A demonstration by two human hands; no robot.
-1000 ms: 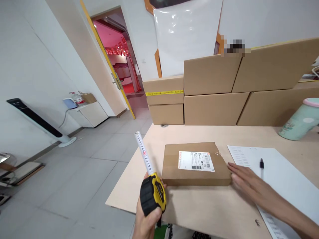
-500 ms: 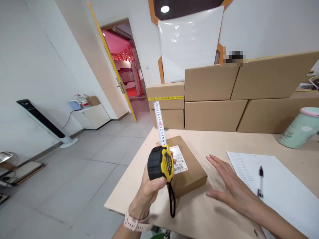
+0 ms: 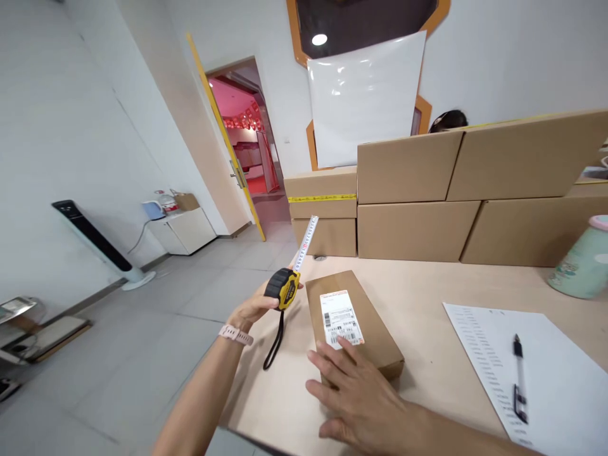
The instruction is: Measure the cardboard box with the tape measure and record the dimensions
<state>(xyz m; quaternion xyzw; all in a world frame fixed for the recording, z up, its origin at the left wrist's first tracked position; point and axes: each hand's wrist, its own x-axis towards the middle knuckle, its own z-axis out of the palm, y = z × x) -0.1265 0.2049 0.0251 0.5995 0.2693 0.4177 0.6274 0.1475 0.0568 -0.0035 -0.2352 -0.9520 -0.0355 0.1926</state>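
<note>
My left hand (image 3: 256,306) is wrapped round a black and yellow tape measure (image 3: 284,289), held above the table's left edge. A short length of white numbered blade (image 3: 305,243) sticks out of it, up and away from me. Its black wrist strap hangs loose below. Flat on the table to its right lies a brown cardboard box (image 3: 375,323) with a white shipping label (image 3: 339,316). My right hand (image 3: 356,392) is over the near end of this box, fingers spread; whether the fingertips press on it I cannot tell.
Large cardboard boxes (image 3: 418,231) are stacked along the table's far side, one with yellow tape. Paper sheets (image 3: 546,354) with a pen (image 3: 519,377) lie at right, near a green cup (image 3: 582,263). The top of a person's head (image 3: 449,120) shows behind the boxes.
My left hand has moved the tape measure left, off the box, and its blade now slants to the right. My right hand has come left from beside the papers to the box's near end.
</note>
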